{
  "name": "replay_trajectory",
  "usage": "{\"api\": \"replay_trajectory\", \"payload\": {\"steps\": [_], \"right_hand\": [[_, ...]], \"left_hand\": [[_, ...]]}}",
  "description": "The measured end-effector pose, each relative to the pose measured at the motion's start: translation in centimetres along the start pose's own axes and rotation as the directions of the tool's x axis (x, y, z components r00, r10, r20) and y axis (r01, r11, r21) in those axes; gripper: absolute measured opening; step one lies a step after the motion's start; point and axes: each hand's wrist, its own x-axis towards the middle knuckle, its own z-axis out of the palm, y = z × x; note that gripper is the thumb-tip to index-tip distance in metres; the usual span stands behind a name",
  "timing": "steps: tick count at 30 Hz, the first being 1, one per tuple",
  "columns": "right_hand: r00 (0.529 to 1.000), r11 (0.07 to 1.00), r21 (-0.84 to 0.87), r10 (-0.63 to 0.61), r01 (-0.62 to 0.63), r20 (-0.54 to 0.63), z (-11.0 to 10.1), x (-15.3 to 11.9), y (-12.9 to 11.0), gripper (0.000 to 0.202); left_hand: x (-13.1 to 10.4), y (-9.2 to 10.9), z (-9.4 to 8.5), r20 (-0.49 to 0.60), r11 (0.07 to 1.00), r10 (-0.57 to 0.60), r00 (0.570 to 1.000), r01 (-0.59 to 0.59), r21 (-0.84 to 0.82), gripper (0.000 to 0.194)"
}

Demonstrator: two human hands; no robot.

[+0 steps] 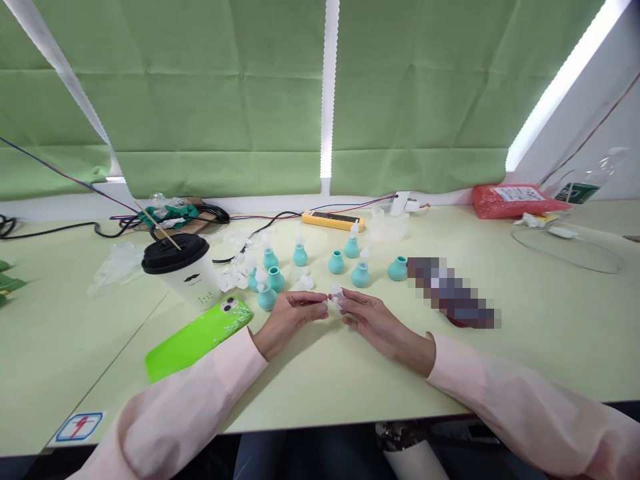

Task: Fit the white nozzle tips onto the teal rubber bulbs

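Observation:
Both hands meet over the table in front of me. My right hand [373, 323] pinches a small translucent plastic piece [337, 295] between thumb and fingers. Close beside it, my left hand [295, 317] has thumb and fingertips pressed together, with something pale and tiny between them that is too small to name. Just beyond stand several teal rubber bulbs. One open-necked bulb [337, 263] has no tip, while another bulb [360, 274] carries a clear nozzle. A bulb with a nozzle [267, 298] is nearest my left hand. Loose translucent pieces [307, 283] lie between the bulbs.
A white cup with a black lid [177, 267] and a green phone case [200, 337] are at the left. A yellow device [333, 221], cables and a clear plastic container [387, 227] lie at the back. On the right are a blurred dark object [453, 293] and a red package [515, 201].

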Motion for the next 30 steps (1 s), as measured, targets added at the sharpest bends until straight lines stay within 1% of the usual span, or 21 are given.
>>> {"api": "replay_trajectory", "payload": {"steps": [3,7,12,15,18,19,21,23,25,27,30], "right_hand": [[1.0,0.998,0.059,0.011,-0.009,-0.022,0.08,-0.15,0.07,0.03],[1.0,0.995,0.103,0.003,-0.003,-0.002,0.23,-0.48,0.09,0.03],[0.997,0.998,0.032,-0.045,0.047,-0.065,0.25,-0.48,-0.01,0.031],[0.993,0.997,-0.004,-0.073,0.073,-0.094,0.33,-0.46,-0.06,0.031],[0.993,0.997,-0.003,-0.079,0.079,-0.092,0.4,-0.51,-0.07,0.03],[0.994,0.997,0.005,-0.074,0.074,-0.085,0.4,-0.52,-0.06,0.03],[0.996,0.998,0.022,-0.058,0.059,-0.069,0.37,-0.53,-0.05,0.028],[0.997,0.998,0.032,-0.053,0.055,-0.057,0.33,-0.52,-0.04,0.027],[0.996,0.997,0.037,-0.059,0.061,-0.059,0.29,-0.5,-0.05,0.026],[0.996,0.997,0.041,-0.06,0.063,-0.06,0.26,-0.51,-0.08,0.025],[0.998,0.997,0.056,-0.047,0.049,-0.036,0.26,-0.58,-0.17,0.023]], "left_hand": [[-0.03,-0.03,0.22,0.024,1.0,0.0,1.0,0.0,-0.013,0.026],[0.01,-0.19,0.19,0.02,0.997,0.052,0.998,-0.053,0.05,0.027],[-0.03,-0.17,0.15,0.011,0.989,0.108,0.994,-0.109,0.105,0.025],[-0.12,-0.04,0.32,-0.02,0.987,0.103,0.994,-0.1,0.124,0.025],[-0.16,-0.02,0.42,-0.063,0.986,0.092,0.994,-0.082,0.142,0.025],[-0.15,-0.05,0.43,-0.073,0.983,0.11,0.991,-0.098,0.159,0.024],[-0.11,-0.16,0.39,-0.081,0.961,0.197,0.977,-0.176,0.213,0.019],[-0.05,-0.32,0.34,-0.062,0.92,0.31,0.949,-0.283,0.27,0.013],[0.02,-0.49,0.29,-0.026,0.889,0.38,0.925,-0.357,0.287,0.01],[0.07,-0.61,0.25,-0.012,0.884,0.393,0.92,-0.374,0.28,0.011],[0.06,-0.62,0.27,-0.037,0.887,0.385,0.922,-0.359,0.292,0.013]]}}
